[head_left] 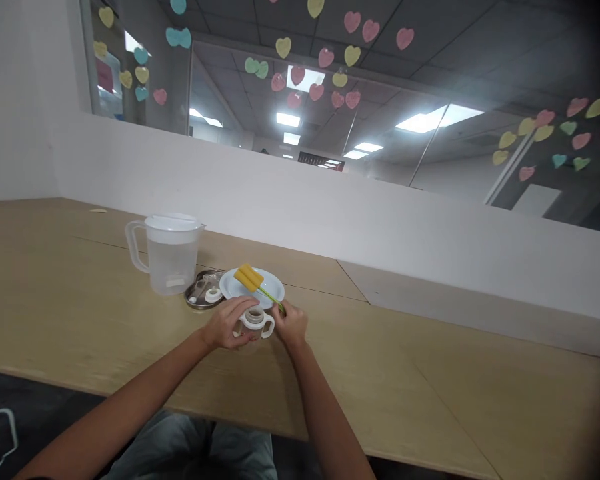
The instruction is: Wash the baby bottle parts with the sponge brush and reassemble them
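Observation:
My left hand (230, 324) is closed around a small clear baby bottle (253, 321) with a white collar and looped side handles; its mouth is uncovered and faces up. In my right hand (291, 325) is the thin green handle of a bottle brush (250, 277) with a yellow sponge head. The sponge head is over a white plate (276, 283) just beyond the bottle. To the left of the plate, a round metal tray (196, 305) bears a white bottle ring with its nipple (213, 295) and small clear parts.
A lidded clear plastic pitcher (173, 260), with what looks like water in it, stands left of the tray. Behind the wooden table (405, 393) runs a white wall (280, 207) below a window with heart-shaped notes. The table's front edge is near my lap.

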Motion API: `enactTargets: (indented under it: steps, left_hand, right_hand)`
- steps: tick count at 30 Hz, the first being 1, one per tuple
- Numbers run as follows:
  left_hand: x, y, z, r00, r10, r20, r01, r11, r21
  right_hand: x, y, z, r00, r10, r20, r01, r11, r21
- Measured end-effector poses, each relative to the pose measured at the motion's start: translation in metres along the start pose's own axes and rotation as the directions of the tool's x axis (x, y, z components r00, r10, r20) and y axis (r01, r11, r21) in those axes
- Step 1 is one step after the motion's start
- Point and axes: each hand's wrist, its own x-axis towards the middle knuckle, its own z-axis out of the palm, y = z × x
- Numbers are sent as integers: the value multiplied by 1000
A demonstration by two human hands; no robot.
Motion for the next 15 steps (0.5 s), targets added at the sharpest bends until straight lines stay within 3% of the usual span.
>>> enactTargets:
  steps: [9, 12, 15]
  left_hand:
    - [0, 6, 4, 971, -209, 113, 224, 965, -136]
    - [-3, 6, 5, 969, -248, 22, 249, 964, -91]
    - [-5, 3, 4, 935, -316, -160, 318, 948, -15]
  right_hand:
    - [1, 1, -2, 999, -26, -25, 26, 1000, 5]
    - [1, 1, -2, 999, -28, -46, 29, 999, 18]
    - [2, 0, -2, 997, -9, -77, 12, 999, 41]
